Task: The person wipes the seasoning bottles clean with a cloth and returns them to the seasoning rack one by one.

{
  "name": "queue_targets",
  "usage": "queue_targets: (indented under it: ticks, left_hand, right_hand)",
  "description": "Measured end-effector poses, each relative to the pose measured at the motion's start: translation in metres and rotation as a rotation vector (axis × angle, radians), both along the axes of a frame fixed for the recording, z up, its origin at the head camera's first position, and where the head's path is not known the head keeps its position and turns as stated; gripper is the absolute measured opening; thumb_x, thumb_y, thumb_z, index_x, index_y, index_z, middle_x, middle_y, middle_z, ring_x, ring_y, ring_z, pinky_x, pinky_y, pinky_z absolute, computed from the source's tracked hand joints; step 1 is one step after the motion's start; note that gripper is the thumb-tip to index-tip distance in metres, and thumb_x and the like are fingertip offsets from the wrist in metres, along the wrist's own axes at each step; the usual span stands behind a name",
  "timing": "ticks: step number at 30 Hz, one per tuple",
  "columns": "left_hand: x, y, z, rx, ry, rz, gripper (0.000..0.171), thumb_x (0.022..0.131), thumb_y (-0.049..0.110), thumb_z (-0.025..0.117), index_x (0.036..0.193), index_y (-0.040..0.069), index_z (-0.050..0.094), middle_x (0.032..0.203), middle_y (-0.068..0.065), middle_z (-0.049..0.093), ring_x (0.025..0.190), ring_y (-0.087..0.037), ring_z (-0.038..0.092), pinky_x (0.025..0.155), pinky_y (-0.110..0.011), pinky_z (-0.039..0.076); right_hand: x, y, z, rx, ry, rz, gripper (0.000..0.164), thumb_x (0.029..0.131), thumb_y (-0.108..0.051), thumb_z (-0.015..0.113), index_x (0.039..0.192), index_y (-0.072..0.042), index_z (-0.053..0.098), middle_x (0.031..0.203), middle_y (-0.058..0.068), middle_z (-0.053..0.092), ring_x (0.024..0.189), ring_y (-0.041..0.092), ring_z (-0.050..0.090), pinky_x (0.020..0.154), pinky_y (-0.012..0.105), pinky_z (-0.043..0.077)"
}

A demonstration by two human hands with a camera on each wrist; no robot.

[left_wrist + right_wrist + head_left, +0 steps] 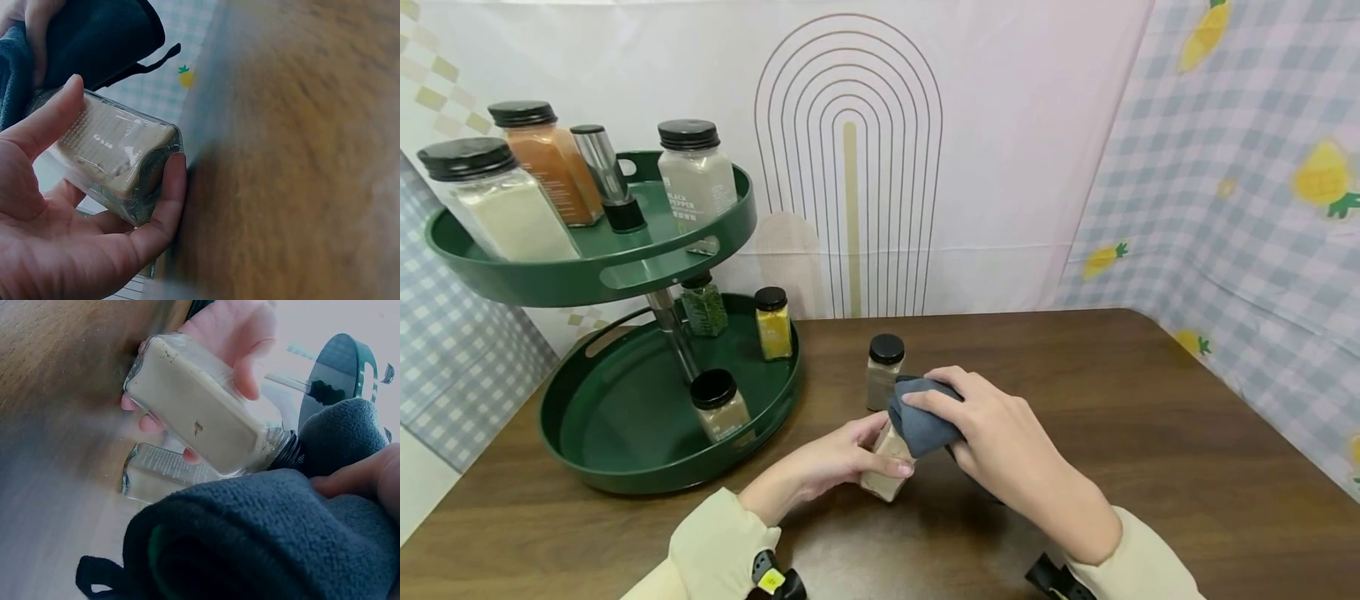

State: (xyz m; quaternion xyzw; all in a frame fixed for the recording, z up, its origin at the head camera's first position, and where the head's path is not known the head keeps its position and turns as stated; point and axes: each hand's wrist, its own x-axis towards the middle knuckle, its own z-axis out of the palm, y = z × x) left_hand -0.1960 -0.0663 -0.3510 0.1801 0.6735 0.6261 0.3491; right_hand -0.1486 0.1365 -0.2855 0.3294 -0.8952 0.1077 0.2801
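My left hand (842, 458) grips a small square glass spice jar (200, 412) of pale beige powder, tilted above the table. In the left wrist view its thumb and fingers wrap the body of the jar (119, 144), near its base. My right hand (992, 421) holds a folded grey-blue cloth (922, 417) over the top of this jar. The right wrist view shows the black threaded neck or lid edge (289, 452) right against the cloth (250, 519), the rest covered. Just behind the hands stands another jar (883, 371) with a black lid.
A two-tier green turntable rack stands at left. Its upper tray (572, 279) carries large jars, including an orange one (553, 171) and black pepper (696, 187). On the lower tray (617, 417) are small jars, one yellow (772, 325). The wooden table (1120, 417) extends to the right.
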Motion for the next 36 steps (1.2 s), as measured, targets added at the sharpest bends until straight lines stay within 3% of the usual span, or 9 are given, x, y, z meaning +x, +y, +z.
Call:
queue_targets:
  ticks: [4, 14, 19, 26, 29, 32, 36]
  left_hand:
    - [0.000, 0.001, 0.000, 0.002, -0.003, 0.004, 0.043, 0.084, 0.016, 0.066, 0.122, 0.008, 0.046, 0.103, -0.005, 0.059, 0.087, -0.018, 0.059, 0.075, -0.032, 0.050]
    - [0.000, 0.002, -0.001, 0.001, 0.005, 0.021, 0.040, 0.084, 0.014, 0.067, 0.119, 0.006, 0.047, 0.103, -0.005, 0.059, 0.087, -0.017, 0.059, 0.074, -0.033, 0.051]
    - [0.001, 0.001, -0.001, -0.001, 0.008, 0.023, 0.041, 0.084, 0.015, 0.068, 0.118, 0.006, 0.047, 0.105, -0.005, 0.059, 0.088, -0.017, 0.059, 0.075, -0.034, 0.051]
    - [0.002, 0.001, -0.002, 0.002, 0.012, 0.031, 0.042, 0.083, 0.013, 0.068, 0.119, 0.006, 0.048, 0.105, -0.006, 0.059, 0.089, -0.017, 0.059, 0.076, -0.034, 0.051]
    - [0.002, 0.003, -0.001, 0.005, 0.025, 0.031, 0.039, 0.082, 0.011, 0.069, 0.116, 0.005, 0.049, 0.102, -0.004, 0.060, 0.087, -0.016, 0.060, 0.074, -0.032, 0.051]
    - [0.003, 0.004, 0.000, 0.004, 0.039, 0.023, 0.036, 0.081, 0.010, 0.069, 0.111, 0.003, 0.050, 0.097, -0.003, 0.061, 0.083, -0.014, 0.060, 0.071, -0.030, 0.051]
    - [0.003, 0.004, 0.002, -0.024, 0.072, 0.023, 0.037, 0.080, 0.010, 0.070, 0.113, 0.004, 0.053, 0.096, -0.003, 0.062, 0.082, -0.015, 0.059, 0.072, -0.029, 0.050]
  right_hand:
    - [0.000, 0.000, 0.000, 0.002, 0.000, -0.020, 0.055, 0.061, 0.012, 0.063, 0.105, -0.021, 0.068, 0.110, 0.002, 0.060, 0.093, 0.019, 0.062, 0.051, 0.030, 0.048]
    - [-0.005, 0.007, -0.001, 0.028, -0.022, -0.102, 0.046, 0.064, 0.010, 0.064, 0.098, -0.021, 0.067, 0.103, 0.002, 0.059, 0.084, 0.020, 0.062, 0.047, 0.030, 0.043]
    - [-0.008, 0.014, -0.001, 0.074, -0.081, -0.165, 0.044, 0.066, 0.009, 0.064, 0.097, -0.022, 0.065, 0.100, 0.000, 0.059, 0.079, 0.021, 0.061, 0.046, 0.031, 0.041]
    - [-0.008, 0.020, 0.001, 0.246, -0.192, -0.227, 0.041, 0.067, 0.005, 0.067, 0.097, -0.023, 0.066, 0.089, 0.000, 0.059, 0.068, 0.020, 0.059, 0.044, 0.030, 0.039]
    - [-0.008, 0.022, 0.005, 0.196, -0.198, -0.248, 0.042, 0.070, 0.005, 0.065, 0.102, -0.023, 0.067, 0.093, 0.001, 0.062, 0.071, 0.021, 0.061, 0.045, 0.032, 0.041]
    - [-0.008, 0.024, 0.009, 0.097, -0.141, -0.215, 0.047, 0.070, 0.006, 0.063, 0.106, -0.024, 0.067, 0.102, 0.000, 0.063, 0.081, 0.021, 0.063, 0.049, 0.035, 0.045]
    - [-0.005, 0.020, 0.012, 0.015, -0.037, -0.004, 0.059, 0.063, 0.011, 0.062, 0.110, -0.024, 0.065, 0.112, 0.001, 0.061, 0.093, 0.020, 0.063, 0.057, 0.035, 0.050]
